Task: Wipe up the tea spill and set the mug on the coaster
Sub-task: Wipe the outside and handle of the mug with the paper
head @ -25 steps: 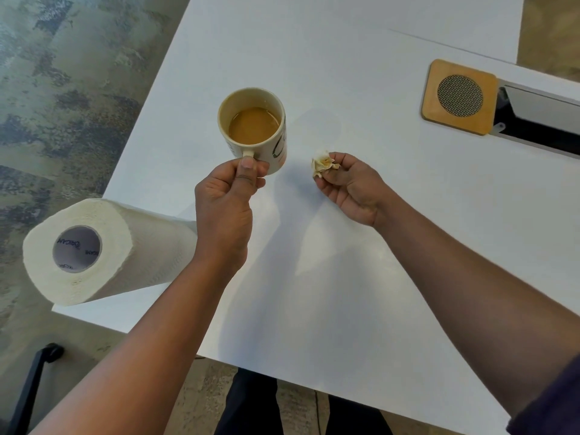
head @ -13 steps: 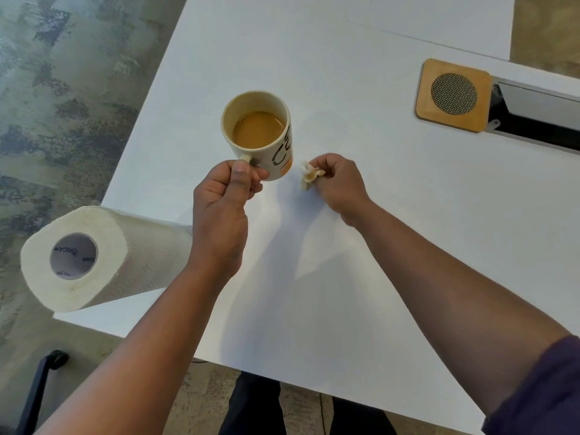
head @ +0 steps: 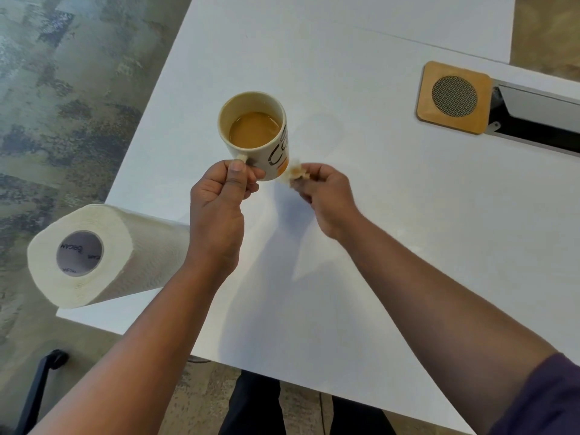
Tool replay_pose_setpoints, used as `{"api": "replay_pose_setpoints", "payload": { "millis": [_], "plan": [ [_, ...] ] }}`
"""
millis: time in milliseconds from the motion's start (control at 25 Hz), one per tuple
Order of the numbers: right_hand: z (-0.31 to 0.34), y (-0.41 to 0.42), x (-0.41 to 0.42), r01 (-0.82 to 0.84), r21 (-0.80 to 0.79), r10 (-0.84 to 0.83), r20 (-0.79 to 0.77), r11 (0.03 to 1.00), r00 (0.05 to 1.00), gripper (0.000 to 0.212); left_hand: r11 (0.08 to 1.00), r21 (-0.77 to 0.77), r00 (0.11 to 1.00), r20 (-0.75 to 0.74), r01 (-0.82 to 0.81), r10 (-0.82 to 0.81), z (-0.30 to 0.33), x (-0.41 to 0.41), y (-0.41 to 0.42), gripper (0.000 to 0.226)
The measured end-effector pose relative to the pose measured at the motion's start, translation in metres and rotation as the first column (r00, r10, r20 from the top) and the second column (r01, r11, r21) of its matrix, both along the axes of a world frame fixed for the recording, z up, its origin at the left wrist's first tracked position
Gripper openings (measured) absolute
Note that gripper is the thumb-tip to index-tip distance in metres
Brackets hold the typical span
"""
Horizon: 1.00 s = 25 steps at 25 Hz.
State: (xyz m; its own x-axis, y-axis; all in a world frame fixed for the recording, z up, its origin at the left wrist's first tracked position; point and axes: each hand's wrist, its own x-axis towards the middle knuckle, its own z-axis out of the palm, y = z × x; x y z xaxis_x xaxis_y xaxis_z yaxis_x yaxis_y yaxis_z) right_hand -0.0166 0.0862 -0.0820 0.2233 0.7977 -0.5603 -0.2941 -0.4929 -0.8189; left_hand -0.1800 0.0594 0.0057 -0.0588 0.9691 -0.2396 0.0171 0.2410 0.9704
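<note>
Mug (head: 255, 136) up off the bench (head: 392, 246), cream coloured, dark lettering and an orange patch on its side, tea inside sitting well below the rim. Held over the left-centre of the white top, a bit tilted from this angle.

Going left to right: paper towel roll (head: 94, 255) lying on its side at the near-left corner, hollow core facing the camera, one end hanging past the bench edge. Just right of it, left hand (head: 219, 208) with fingers (head: 238, 174) clamped on the mug handle, thumb pressed on top of it. Next over, right hand (head: 326, 199) pinching a small crumpled wad of paper towel (head: 295, 174), stained tan, fingers closed tight around it. Wad right up against the lower side of the mug near the orange patch, looks like touching but can't say for sure. Faint ring-ish smear on the bench just beyond the wad, hard to make out.

Far right: wooden coaster (head: 453, 97), square with rounded corners and a round mesh centre, flat on the bench and well apart from the mug. Touching its right edge, a cable slot (head: 539, 120) with a grey flap. Patchy grey-green floor (head: 72, 89) off to the left, dark chair arm (head: 37, 390) at the near-left bottom.
</note>
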Motion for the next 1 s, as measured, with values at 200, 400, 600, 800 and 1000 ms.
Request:
{"api": "replay_pose_setpoints", "payload": {
  "millis": [200,400,600,800,1000],
  "plan": [
    [0.03,0.027,0.017,0.143,-0.055,-0.153,-0.443,0.988,0.883,0.037,0.999,0.023,0.999,0.025,-0.032,0.032,0.008,0.003,0.005,0.044],
    [0.045,0.033,0.015,0.062,0.045,-0.039,-0.397,0.997,0.917,0.031,0.999,0.033,0.999,0.016,-0.036,0.035,0.009,0.006,0.008,0.034],
    [0.049,0.036,0.016,0.043,0.012,-0.036,-0.371,0.999,0.928,0.026,0.999,0.027,0.999,0.003,-0.046,0.046,0.01,0.006,0.011,0.034],
    [0.048,0.039,0.014,0.088,-0.117,-0.124,-0.353,0.989,0.927,0.018,0.999,0.036,0.999,0.022,-0.024,0.024,0.011,0.006,0.011,0.036],
    [0.051,0.041,0.013,0.019,-0.111,-0.064,-0.414,0.994,0.908,0.007,1.0,0.019,0.999,0.036,-0.017,0.017,0.013,0.006,0.012,0.035]
  ]
}}
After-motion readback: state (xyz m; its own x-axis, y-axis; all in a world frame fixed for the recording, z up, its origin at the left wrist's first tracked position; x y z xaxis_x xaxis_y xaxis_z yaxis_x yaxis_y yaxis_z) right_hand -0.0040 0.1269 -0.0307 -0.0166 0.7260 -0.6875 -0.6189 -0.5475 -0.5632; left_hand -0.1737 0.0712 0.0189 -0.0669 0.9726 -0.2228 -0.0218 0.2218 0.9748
